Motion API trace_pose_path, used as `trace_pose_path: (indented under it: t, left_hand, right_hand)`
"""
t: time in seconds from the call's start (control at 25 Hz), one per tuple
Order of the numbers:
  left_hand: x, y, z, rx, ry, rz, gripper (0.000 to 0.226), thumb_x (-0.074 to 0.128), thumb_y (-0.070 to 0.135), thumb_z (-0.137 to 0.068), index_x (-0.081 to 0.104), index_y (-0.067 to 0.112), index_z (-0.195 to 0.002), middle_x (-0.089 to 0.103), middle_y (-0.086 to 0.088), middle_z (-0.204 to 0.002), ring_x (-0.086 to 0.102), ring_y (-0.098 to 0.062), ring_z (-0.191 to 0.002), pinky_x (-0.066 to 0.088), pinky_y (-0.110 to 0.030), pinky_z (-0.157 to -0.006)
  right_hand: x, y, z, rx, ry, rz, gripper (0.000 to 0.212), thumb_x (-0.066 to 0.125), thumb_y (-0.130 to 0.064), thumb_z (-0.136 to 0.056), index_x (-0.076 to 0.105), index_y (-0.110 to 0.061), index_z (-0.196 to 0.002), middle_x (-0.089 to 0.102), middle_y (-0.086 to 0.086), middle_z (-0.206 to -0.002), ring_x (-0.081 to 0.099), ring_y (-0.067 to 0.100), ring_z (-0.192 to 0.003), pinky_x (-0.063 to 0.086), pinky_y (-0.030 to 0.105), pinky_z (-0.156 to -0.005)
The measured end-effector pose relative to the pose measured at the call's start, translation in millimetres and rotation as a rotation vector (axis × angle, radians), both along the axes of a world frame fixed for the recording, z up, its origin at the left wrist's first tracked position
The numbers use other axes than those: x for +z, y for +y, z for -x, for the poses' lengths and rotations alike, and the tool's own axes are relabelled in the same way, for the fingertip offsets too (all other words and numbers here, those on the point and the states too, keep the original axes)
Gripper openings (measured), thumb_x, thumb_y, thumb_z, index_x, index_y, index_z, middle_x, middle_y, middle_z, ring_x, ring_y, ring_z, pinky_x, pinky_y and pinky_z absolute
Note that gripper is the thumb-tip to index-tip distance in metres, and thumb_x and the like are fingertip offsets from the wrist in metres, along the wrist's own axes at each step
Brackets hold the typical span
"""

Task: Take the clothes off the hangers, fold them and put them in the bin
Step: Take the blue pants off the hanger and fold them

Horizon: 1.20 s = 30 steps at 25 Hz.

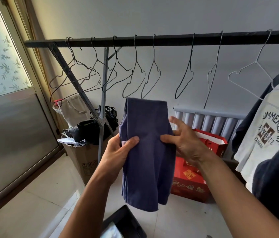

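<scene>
Nearest, at the bottom edge: the corner of a dark, hard-rimmed container (128, 215) on pale glossy floor tiles (41, 194). Too little of it shows to tell what it is.

Above it, held in mid-air at chest level: the blue garment (147, 152), off its hanger and folded into a long narrow panel. The cloth is soft, matte, faded navy knit with vertical creases. Its top edge is a folded edge and its lower hem hangs loose and a bit uneven. A pale label shows at the left edge.

The left hand (118, 152) grips the left edge, thumb flat across the front of the cloth. Its fingers are hidden behind the fabric.

The right hand (186, 143) is at the right edge, thumb tip pressed on the front and the other fingers spread loosely. The index finger points up alongside the edge. I cannot tell how many of these fingers touch the back.

Behind, on the floor: red printed gift boxes (190, 186) and an open cardboard box (84, 157) stuffed with dark items.

Right: a cream raglan shirt (258, 134) with dark sleeves and printed lettering, hanging on a hanger.

Farther back: a ribbed grey radiator (212, 121) against the wall.

Overhead: a dark metal rail (169, 39) carrying a row of bare thin wire hangers (256, 62), some dark and some white.

Far left: a frosted window (1, 57) with a leaf pattern.
</scene>
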<state>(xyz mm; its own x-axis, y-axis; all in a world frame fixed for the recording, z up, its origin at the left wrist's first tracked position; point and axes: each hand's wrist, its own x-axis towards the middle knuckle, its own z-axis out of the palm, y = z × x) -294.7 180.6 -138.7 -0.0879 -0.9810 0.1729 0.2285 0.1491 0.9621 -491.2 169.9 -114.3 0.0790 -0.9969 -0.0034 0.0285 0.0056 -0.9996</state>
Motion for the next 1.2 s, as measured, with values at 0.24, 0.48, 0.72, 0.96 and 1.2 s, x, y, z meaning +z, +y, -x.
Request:
trace_pose_path:
  t: [0.24,0.48,0.72,0.96,1.2]
  left_hand:
    - [6.6,2.0,-8.4,0.045,-0.11,0.03,0.011,0.057,0.01,-0.095,0.068,0.01,-0.098,0.076,-0.002,-0.085,0.071,-0.011,-0.081,0.054,-0.021,-0.065]
    - [5.1,-0.5,-1.9,0.292,-0.33,0.129,0.006,0.062,0.013,-0.093,0.067,0.016,-0.091,0.073,-0.002,-0.082,0.066,-0.011,-0.077,0.055,-0.031,-0.072]
    - [5.4,11.5,22.1,0.345,-0.808,0.411,0.034,0.065,0.017,-0.08,0.058,0.014,-0.114,0.054,0.008,-0.111,0.045,-0.012,-0.098,0.034,-0.012,-0.082]
    - [3.7,15.7,22.9,0.036,-0.541,0.304,0.058,0.056,0.013,-0.07,0.059,0.024,-0.127,0.055,0.006,-0.133,0.055,-0.002,-0.109,0.049,-0.024,-0.085]
    - [-13.4,5.1,-3.2,0.336,-0.225,-0.11,0.047,0.066,0.046,-0.085,0.058,0.017,-0.12,0.066,-0.002,-0.109,0.063,-0.015,-0.1,0.052,-0.034,-0.088]
  right_hand:
    - [-4.2,-1.6,-3.1,-0.076,0.051,0.109,0.067,0.056,0.005,-0.091,0.031,-0.019,-0.148,0.072,0.005,-0.103,0.069,0.017,-0.094,0.056,0.024,-0.078]
    - [-6.5,13.2,-23.7,-0.31,0.352,0.373,0.027,0.062,-0.007,-0.09,0.062,-0.024,-0.111,0.061,-0.003,-0.088,0.057,0.003,-0.075,0.05,0.017,-0.062]
    - [-9.6,22.7,-51.9,0.04,0.303,0.271,0.041,0.063,-0.047,-0.088,0.064,-0.019,-0.118,0.072,-0.001,-0.104,0.069,0.011,-0.095,0.057,0.033,-0.085]
    - [-23.1,14.2,-43.0,-0.083,-0.14,0.017,0.022,0.066,-0.028,-0.089,0.071,-0.015,-0.106,0.075,0.008,-0.1,0.071,0.024,-0.097,0.054,0.045,-0.092]
    - [-8.8,16.6,-30.6,-0.061,-0.411,-0.198,0.02,0.055,-0.02,-0.093,0.072,-0.008,-0.094,0.076,0.01,-0.085,0.072,0.016,-0.074,0.051,0.03,-0.067]
